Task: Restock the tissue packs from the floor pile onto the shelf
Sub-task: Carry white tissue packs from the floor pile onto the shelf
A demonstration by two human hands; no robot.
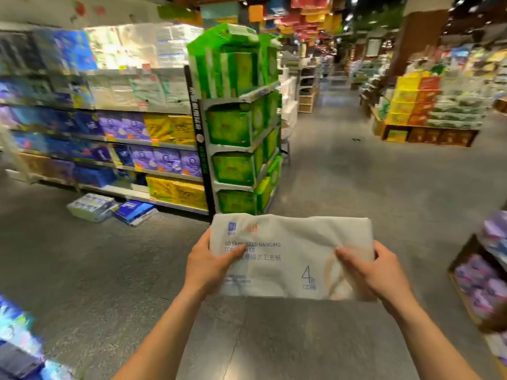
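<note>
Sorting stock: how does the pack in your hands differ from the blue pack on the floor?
The white pack is gripped in the air by the left hand and right hand; the blue pack lies on the floor at the shelf foot. The white pack is pale with grey print and a large 4; the blue pack is deep blue. Both look like soft wrapped packs.

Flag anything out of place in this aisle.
A pale pack and a blue pack lie askew on the floor at the foot of the left shelf, not shelved. The held white pack is merely creased.
</note>
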